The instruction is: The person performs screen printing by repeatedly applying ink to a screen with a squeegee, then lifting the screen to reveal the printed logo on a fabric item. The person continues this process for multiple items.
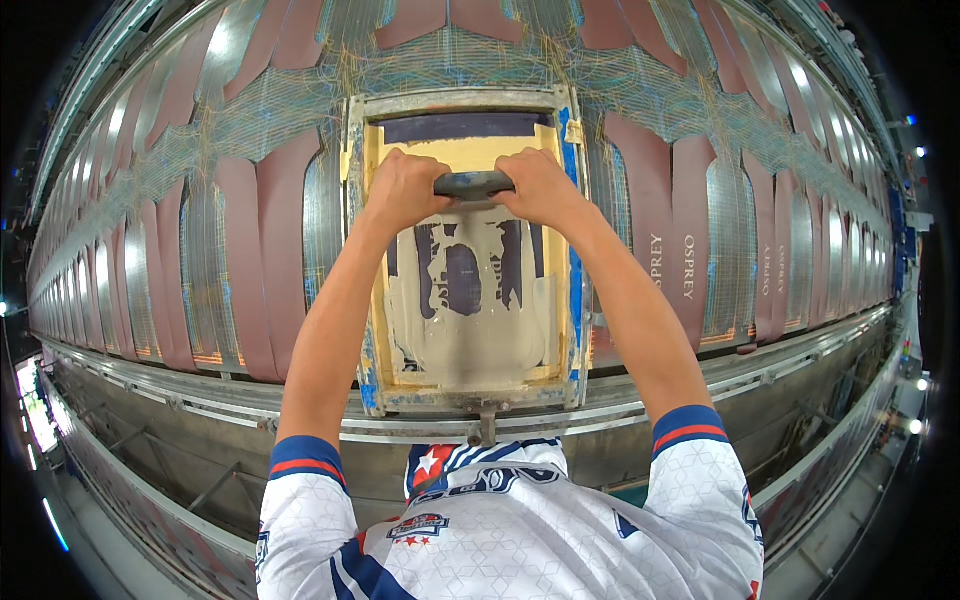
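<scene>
My left hand (405,190) and my right hand (536,188) are closed on the two ends of a dark grey squeegee (474,183), held crosswise over the upper part of a printing screen. The screen's metal frame (460,99) is edged with yellow and blue tape. Pale grey-beige ink (470,350) is spread over the lower and middle mesh, where dark patches (462,267) show through in places. A dark strip runs along the top inside the frame. What lies under the screen is hidden.
Maroon cut panels (280,260), some with white lettering, lie in long rows on a metallic, line-marked table (700,85) to both sides and beyond the screen. A metal rail (640,413) with a bracket (488,423) runs along the near edge, by my body.
</scene>
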`<state>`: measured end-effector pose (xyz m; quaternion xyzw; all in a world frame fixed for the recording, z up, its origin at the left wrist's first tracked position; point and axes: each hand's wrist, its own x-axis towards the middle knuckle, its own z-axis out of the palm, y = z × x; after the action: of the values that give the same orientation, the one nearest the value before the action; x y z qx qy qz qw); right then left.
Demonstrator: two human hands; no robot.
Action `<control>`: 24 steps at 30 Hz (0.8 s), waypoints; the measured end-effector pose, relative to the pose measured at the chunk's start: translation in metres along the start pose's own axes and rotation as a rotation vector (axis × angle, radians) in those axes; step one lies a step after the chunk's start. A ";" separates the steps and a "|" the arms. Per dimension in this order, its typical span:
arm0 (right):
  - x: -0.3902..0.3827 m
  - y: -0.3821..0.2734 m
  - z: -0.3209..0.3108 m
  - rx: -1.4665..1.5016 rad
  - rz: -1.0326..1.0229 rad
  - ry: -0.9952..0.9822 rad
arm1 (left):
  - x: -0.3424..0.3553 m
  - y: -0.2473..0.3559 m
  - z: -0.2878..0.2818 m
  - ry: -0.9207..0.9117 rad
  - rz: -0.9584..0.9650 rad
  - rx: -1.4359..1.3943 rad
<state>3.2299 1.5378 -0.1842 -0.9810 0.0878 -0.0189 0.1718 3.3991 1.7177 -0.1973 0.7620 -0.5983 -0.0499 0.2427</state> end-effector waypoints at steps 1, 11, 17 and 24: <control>-0.001 -0.003 -0.002 -0.002 0.004 0.003 | -0.003 -0.001 0.003 0.040 0.011 -0.013; -0.170 -0.090 0.058 0.059 -0.095 0.150 | -0.172 0.089 0.050 0.112 0.064 0.006; -0.206 -0.116 0.026 -0.069 -0.047 0.400 | -0.210 0.122 0.050 0.132 0.045 0.047; -0.176 0.012 0.050 0.144 0.799 0.703 | -0.207 0.121 0.046 0.139 0.063 0.009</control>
<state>3.0581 1.5747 -0.2365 -0.7915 0.5051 -0.2852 0.1928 3.2171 1.8772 -0.2303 0.7456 -0.6038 0.0134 0.2817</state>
